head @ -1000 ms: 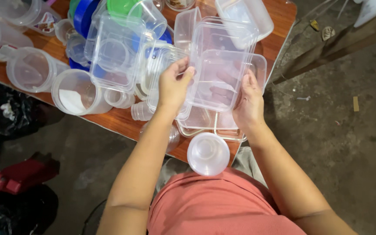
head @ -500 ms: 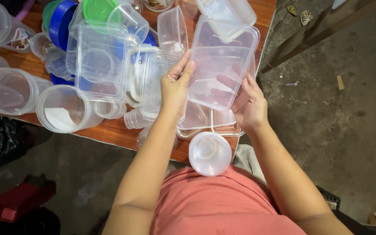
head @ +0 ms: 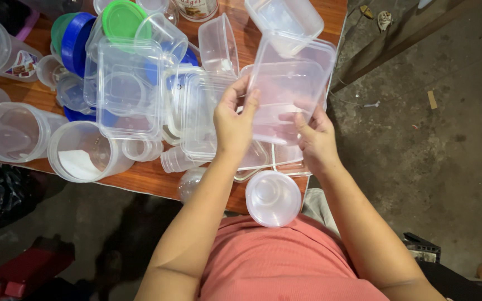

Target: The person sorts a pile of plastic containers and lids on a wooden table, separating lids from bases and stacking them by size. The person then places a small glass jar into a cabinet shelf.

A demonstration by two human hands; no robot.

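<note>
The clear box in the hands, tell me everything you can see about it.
The clear box is a rectangular tub of see-through plastic with rounded corners, empty as far as shows. It is held tilted above the table and its pile of tubs. The left hand grips its near left edge; the right hand holds its near right corner, fingers showing through it.

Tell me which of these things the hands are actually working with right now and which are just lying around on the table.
In hand:
- clear rectangular tub, held up by the left hand and right hand

Lying about:
- round cup at the table edge
- square lidded box
- green lid
- blue lid
- big round jar
- wooden table
</note>
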